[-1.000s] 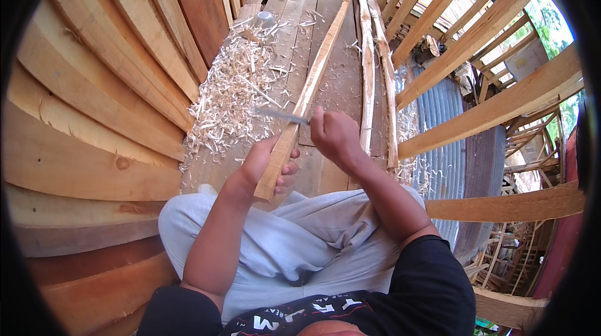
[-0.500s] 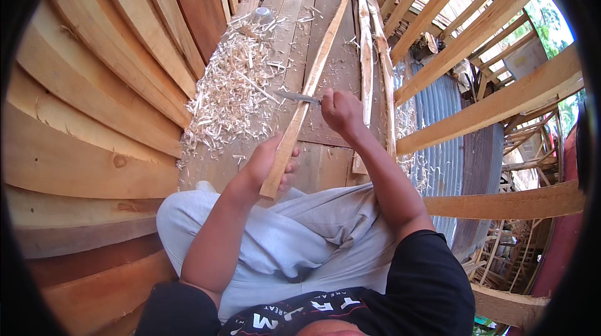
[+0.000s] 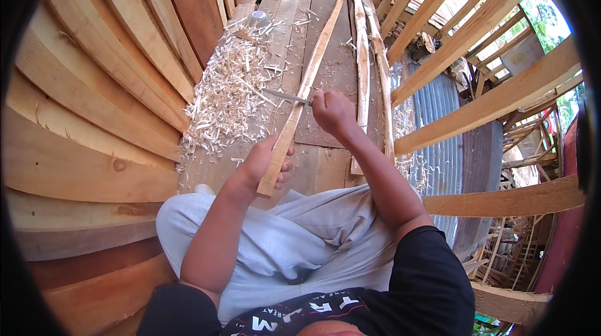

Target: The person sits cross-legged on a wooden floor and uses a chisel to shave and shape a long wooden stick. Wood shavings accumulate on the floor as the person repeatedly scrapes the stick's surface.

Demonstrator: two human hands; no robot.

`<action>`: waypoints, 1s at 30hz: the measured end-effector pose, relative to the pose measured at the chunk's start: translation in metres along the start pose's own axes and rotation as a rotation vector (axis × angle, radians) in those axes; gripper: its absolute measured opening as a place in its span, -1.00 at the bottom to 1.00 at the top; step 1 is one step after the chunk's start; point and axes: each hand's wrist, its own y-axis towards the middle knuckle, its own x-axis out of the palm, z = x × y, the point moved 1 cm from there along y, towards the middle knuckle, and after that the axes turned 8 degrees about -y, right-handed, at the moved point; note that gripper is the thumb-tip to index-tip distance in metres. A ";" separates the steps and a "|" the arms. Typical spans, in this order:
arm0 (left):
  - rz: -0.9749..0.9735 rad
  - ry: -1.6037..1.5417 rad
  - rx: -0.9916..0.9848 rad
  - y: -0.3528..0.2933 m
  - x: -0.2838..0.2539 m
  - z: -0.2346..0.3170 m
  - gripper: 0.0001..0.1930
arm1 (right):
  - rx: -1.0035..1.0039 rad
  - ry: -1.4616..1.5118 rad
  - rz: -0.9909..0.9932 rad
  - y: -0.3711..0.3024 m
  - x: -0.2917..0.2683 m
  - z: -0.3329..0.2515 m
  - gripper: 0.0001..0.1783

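A long, pale wooden strip (image 3: 318, 54) slants away from me, its near end above my lap. My left hand (image 3: 265, 164) is wrapped round the strip close to that near end, the fingers showing on its right side. In my right hand (image 3: 332, 111) is the handle of a knife (image 3: 286, 96), mostly hidden by the closed fist. The blade lies across the strip, pointing left, and touches or nearly touches its upper face.
Curled wood shavings (image 3: 225, 95) are heaped on the plank floor (image 3: 288, 35) to the left. Two more rough strips, one a pale strip (image 3: 362, 54), lie to the right. Wooden boards (image 3: 94, 123) line the left; a slatted railing (image 3: 488, 107) bounds the right. A clear cup (image 3: 258, 19) stands beyond the shavings.
My right hand and the knife have shifted slightly left, the blade staying across the strip. The strip and my left hand have moved a little left too.
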 end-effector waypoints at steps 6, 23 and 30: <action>-0.090 -0.037 -0.024 -0.008 -0.001 0.004 -0.53 | -0.041 -0.026 -0.072 -0.022 -0.019 -0.026 -0.39; 0.012 -0.008 -0.015 0.002 0.003 -0.007 -0.54 | 0.079 -0.008 0.071 0.021 0.009 0.040 -0.39; -0.081 -0.094 -0.049 -0.013 -0.001 -0.006 -0.51 | -0.174 -0.135 -0.092 -0.010 -0.004 0.000 -0.51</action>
